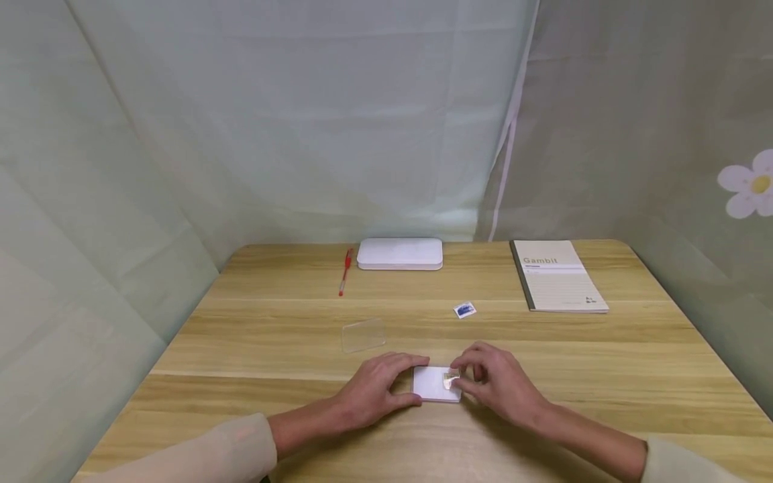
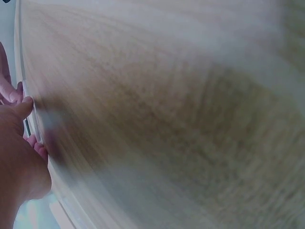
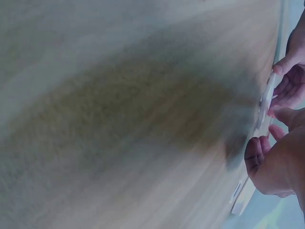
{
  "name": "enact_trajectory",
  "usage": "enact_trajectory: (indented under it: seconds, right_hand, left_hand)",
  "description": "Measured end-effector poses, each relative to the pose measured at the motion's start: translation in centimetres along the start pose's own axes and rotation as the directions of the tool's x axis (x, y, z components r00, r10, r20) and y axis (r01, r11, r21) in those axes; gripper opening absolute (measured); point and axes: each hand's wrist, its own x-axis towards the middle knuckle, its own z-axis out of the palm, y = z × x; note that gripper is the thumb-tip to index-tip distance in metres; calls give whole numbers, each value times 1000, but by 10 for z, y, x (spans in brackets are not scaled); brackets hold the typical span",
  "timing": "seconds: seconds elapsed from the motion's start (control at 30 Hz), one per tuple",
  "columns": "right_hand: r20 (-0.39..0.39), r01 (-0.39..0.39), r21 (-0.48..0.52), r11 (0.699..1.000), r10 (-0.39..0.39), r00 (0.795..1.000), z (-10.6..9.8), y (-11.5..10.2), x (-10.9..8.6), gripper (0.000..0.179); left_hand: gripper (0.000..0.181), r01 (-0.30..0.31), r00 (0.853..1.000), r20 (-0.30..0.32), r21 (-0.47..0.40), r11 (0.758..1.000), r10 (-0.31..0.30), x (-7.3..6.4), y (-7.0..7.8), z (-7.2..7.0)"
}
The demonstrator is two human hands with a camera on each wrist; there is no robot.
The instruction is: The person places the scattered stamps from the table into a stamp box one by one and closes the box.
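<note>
I have a pad (image 1: pixel 429 384) on the table (image 1: pixel 241 349) between my left hand (image 1: pixel 376 390) and right hand (image 1: pixel 500 381); beyond the left, a sheet (image 1: pixel 364 335), then a pen (image 1: pixel 345 272); beyond the right, a stamp (image 1: pixel 465 310) and notebook (image 1: pixel 560 278).

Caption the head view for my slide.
On a wood-grain table, left hand holds a flat white pad while the right hand pinches a small shiny piece over it.

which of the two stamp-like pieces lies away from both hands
The blue and white rectangular one, on the wooden table; the shiny pale one is at the right hand, over the white rectangular pad.
</note>
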Motion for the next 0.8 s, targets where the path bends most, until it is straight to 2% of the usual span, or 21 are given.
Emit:
enact_trajectory:
  seconds: [0.2, 0.37, 0.5, 0.67, 0.8]
  right_hand:
    - [-38, -39, -54, 998, 37, 999, -9, 11, 13, 32]
    - [-93, -59, -118, 991, 48, 995, -21, 37, 33, 42]
    - [-125, -54, -161, 985, 34, 992, -30, 59, 48, 44]
    - [-104, -34, -175, 984, 16, 994, -34, 79, 60, 41]
    - [-85, -10, -174, 985, -4, 996, -33, 86, 70, 36]
  left_hand:
    - [60, -5, 1000, -3, 1, 1000, 5, 0, 1, 0]
    - [59, -1, 1000, -6, 0, 1000, 1, 0, 1, 0]
    - [59, 4, 1000, -2, -2, 1000, -4, 0, 1, 0]
    - [59, 0, 1000, -1, -1, 1000, 0, 1, 1, 1]
    - [60, 1, 1000, 0, 7, 1000, -1, 1, 1, 1]
